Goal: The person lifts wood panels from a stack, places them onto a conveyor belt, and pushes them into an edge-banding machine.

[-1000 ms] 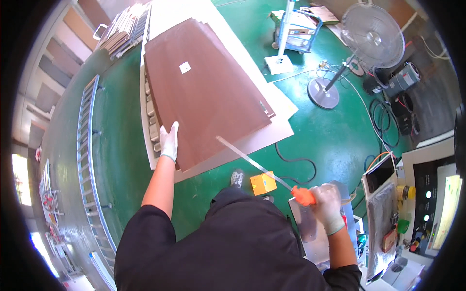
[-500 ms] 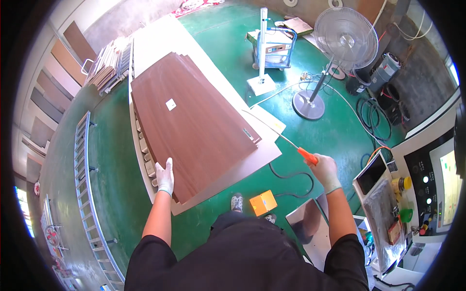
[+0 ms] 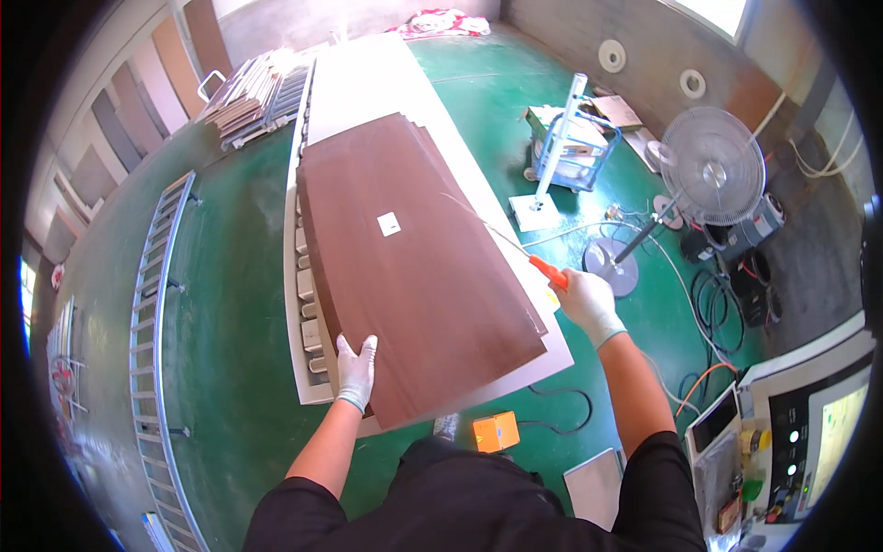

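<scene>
My left hand (image 3: 355, 375), in a white glove, rests at the near left edge of a stack of brown panels (image 3: 405, 304). Its thumb and forefinger are spread apart on the edge. In my gloved right hand (image 3: 589, 302) is an orange-handled tool (image 3: 549, 272) with a long thin rod, held over the stack's right side. The rod's tip blurs against the brown surface, so I cannot tell if it touches. A small white label (image 3: 389, 224) lies on the top panel. Under the stack is a larger pale sheet (image 3: 368, 87).
Rollers (image 3: 310, 311) run beneath the sheet's left side. An orange box (image 3: 497, 431) with a cable sits by my feet. A standing fan (image 3: 713, 170) and a blue trolley (image 3: 589, 152) are at right. A control panel (image 3: 819, 432) stands near right; a metal roller frame (image 3: 147, 322) lies left.
My view has turned, so the stack shows further right and lower. My right hand has brought the orange-handled tool's rod over the brown panels. The left hand stays at the stack's edge.
</scene>
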Demonstrator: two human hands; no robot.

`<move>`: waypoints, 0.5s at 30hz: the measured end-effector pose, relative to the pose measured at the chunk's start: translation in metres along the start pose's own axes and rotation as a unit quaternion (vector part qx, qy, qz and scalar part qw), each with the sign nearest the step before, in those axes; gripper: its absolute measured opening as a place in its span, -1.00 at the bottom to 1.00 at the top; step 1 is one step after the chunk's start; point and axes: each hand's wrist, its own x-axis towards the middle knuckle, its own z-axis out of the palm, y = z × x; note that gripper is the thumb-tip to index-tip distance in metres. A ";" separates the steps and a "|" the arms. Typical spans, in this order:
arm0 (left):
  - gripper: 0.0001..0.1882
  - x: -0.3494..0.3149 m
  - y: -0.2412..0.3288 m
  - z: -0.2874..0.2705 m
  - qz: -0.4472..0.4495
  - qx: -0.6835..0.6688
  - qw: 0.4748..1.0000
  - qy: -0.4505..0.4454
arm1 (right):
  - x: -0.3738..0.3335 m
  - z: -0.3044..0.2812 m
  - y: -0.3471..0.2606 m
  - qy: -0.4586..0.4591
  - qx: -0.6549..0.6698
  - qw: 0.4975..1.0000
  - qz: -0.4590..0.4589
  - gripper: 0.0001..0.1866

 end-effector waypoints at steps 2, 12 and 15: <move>-0.29 -0.002 0.009 0.004 -0.010 0.009 1.000 -0.001 | 0.016 -0.001 -0.038 -0.010 -0.003 1.000 -0.029 -0.72; -0.32 0.002 -0.001 -0.003 -0.011 -0.180 0.982 -0.048 | -0.018 0.019 -0.144 -0.064 -0.021 0.991 -0.114 -0.71; -0.29 0.002 -0.008 -0.008 -0.024 -0.210 0.975 -0.065 | -0.040 0.032 -0.129 -0.044 0.019 0.994 -0.103 -0.70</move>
